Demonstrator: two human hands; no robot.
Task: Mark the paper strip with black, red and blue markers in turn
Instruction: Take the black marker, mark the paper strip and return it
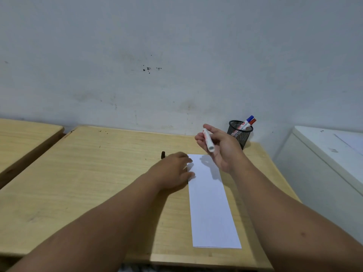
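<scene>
A long white paper strip [211, 205] lies lengthwise on the wooden desk [94, 185], with no marks visible on it. My right hand [220, 146] hovers above the strip's far end, holding a white marker [208, 140] whose tip is hidden by the fingers. My left hand [174, 171] rests flat on the desk, fingers spread and touching the strip's left edge. A small black cap [163, 155] lies on the desk just beyond the left hand. A blue-capped marker [249, 119] and a red-capped marker [251, 122] stand in a black mesh cup [239, 134].
The mesh cup stands at the desk's far right corner by the wall. A second wooden desk [25, 138] sits to the left across a gap. A white cabinet [324, 163] stands close to the right edge.
</scene>
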